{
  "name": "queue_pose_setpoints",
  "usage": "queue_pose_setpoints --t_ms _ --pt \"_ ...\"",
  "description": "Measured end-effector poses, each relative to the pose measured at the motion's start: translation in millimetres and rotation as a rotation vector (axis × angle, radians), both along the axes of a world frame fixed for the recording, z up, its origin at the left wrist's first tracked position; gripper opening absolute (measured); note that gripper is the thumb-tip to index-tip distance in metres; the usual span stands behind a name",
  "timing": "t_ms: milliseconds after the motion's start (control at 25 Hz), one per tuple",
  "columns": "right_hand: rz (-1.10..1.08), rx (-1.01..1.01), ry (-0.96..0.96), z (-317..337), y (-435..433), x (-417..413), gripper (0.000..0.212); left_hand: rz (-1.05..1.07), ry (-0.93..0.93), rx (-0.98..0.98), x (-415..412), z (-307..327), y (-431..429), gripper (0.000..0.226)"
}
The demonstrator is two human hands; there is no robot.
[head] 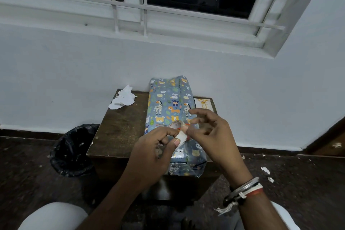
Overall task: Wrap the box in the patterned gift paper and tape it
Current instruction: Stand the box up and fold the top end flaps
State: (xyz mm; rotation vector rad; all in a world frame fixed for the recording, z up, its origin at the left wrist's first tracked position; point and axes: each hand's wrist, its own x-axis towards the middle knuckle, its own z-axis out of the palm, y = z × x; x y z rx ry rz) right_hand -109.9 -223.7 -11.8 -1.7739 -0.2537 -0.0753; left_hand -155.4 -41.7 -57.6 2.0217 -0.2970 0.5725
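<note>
While my left hand (155, 147) is gripping the light tape roll (180, 134), my right hand (211, 134) is seemingly pinching its sticky end.

Tape roll (181, 137) core bears print, unreadable; card (203, 104) lettering apparently gold, blurred.
</note>
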Motion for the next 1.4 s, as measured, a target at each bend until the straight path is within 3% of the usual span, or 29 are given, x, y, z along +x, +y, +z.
queue_pose_setpoints --t_ms 80,160,320,400,520,640,720,800,880,920,1000,1080,1160,1200,1280,1400 --pt "-0.030 0.252 0.280 -3.8 5.3 -1.2 0.046 0.021 -0.030 0.035 4.8 -2.0 -0.7 0.019" --pt "0.003 0.403 0.406 -5.9 10.3 -4.0 0.043 0.039 -0.076 0.081 11.0 -2.5 -3.7 0.016" --pt "-0.067 0.614 0.312 -4.3 2.8 9.9 0.024 0.090 -0.182 0.156 22.7 0.1 -3.9 0.015" --pt "-0.230 0.350 0.113 -12.7 -17.2 25.4 0.025 0.141 -0.099 0.095 26.4 -0.4 0.2 0.016" --pt "-0.388 -0.534 -0.155 -48.5 -51.3 49.4 0.023 0.243 0.049 0.033 30.4 -9.9 5.6 0.015" --pt "-0.238 -1.121 -0.047 -84.9 -50.1 64.9 0.027 0.253 0.147 -0.043 33.8 -18.2 12.2 0.017" --pt "-0.244 -1.173 -0.066 -84.9 -43.2 66.4 0.025 0.253 0.191 -0.108 35.5 -22.2 14.4 0.019" --pt "-0.272 -0.953 -0.198 -68.8 -37.8 61.1 0.020 0.270 0.225 -0.132 37.6 -22.4 15.3 0.021" --pt "-0.035 -0.739 -0.309 -51.1 -26.4 47.9 0.041 0.271 0.242 -0.146 39.8 -21.9 15.5 0.022" --pt "0.117 -0.714 -0.309 -45.4 -20.0 42.2 0.054 0.266 0.244 -0.163 40.6 -21.9 15.4 0.021" --pt "0.253 -0.719 -0.302 -46.6 -11.8 37.3 0.057 0.251 0.243 -0.223 40.4 -20.9 14.5 0.020" --pt "0.111 -0.566 -0.340 -55.3 -13.4 37.8 0.045 0.240 0.230 -0.283 38.9 -20.5 15.0 0.020" --pt "-0.211 -0.329 -0.298 -58.8 -23.3 38.4 0.034 0.252 0.218 -0.302 39.3 -20.2 15.5 0.018" --pt "-0.386 -0.321 -0.250 -59.5 -30.4 39.7 0.032 0.259 0.216 -0.305 40.7 -21.0 15.7 0.018" --pt "-0.602 -0.593 -0.146 -67.7 -40.5 46.9 0.036 0.271 0.221 -0.309 43.5 -23.8 16.5 0.017" --pt "-0.594 -0.850 -0.009 -87.4 -39.7 55.8 0.039 0.269 0.260 -0.335 47.0 -33.4 19.3 0.016"
